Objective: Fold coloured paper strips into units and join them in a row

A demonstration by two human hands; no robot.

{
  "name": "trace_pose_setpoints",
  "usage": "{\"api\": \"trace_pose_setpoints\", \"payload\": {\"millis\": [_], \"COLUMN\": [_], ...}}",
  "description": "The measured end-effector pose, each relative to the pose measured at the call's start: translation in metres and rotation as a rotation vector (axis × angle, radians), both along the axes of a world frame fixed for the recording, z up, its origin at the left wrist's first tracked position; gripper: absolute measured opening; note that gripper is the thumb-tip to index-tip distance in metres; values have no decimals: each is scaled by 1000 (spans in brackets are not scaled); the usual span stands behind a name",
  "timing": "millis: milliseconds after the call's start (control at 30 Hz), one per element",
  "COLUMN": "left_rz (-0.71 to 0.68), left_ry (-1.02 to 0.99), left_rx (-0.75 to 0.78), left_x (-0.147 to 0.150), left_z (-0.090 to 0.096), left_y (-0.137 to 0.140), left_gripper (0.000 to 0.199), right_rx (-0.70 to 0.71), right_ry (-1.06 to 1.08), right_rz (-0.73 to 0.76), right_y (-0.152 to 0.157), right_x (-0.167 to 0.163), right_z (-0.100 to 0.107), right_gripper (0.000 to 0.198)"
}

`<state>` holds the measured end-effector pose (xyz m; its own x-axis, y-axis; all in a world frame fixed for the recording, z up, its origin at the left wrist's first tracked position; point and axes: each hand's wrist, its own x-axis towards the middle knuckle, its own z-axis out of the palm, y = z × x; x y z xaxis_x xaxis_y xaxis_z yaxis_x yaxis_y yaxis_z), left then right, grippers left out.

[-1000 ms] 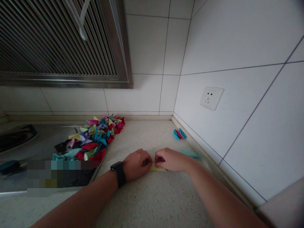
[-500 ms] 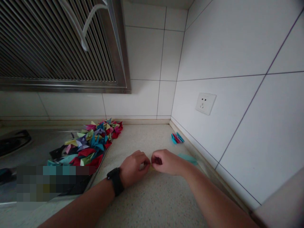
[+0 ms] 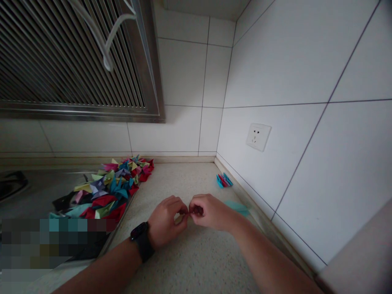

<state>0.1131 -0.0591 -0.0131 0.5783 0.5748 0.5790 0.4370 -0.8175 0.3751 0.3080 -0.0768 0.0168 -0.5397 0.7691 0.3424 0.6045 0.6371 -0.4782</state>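
Observation:
My left hand, with a black watch on its wrist, is closed in a pinch above the counter. Against its fingertips, my right hand pinches too. Both hold a small piece of yellow paper, almost wholly hidden by the fingers now; a yellowish bit showed below them half a second ago. Just behind my right wrist lies a flat light-teal sheet. Farther back, near the corner, several small blue and red folded papers sit in a row.
A heap of colourful folded paper pieces covers the right part of the steel and black stovetop. Above it hangs a range hood. The speckled counter meets a tiled wall with a socket on the right.
My view has shifted slightly right, so everything sits a little farther left. The fingertips of both hands have drawn together, and the yellowish bit between them no longer shows clearly.

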Motion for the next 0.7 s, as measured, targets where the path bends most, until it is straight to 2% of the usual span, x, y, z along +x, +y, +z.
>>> {"api": "trace_pose_setpoints", "payload": {"millis": [433, 700], "left_rz": [-10, -47], "left_ry": [28, 66], "left_rx": [101, 191], "left_x": [0, -4], "left_z": [-7, -1], "left_y": [8, 10], "left_gripper": [11, 10], "right_rx": [17, 68], "right_ry": [-40, -25], "right_rz": [-21, 32], "right_y": [0, 4], "right_x": [2, 3], "right_z": [-1, 0], "right_gripper": [11, 10]}}
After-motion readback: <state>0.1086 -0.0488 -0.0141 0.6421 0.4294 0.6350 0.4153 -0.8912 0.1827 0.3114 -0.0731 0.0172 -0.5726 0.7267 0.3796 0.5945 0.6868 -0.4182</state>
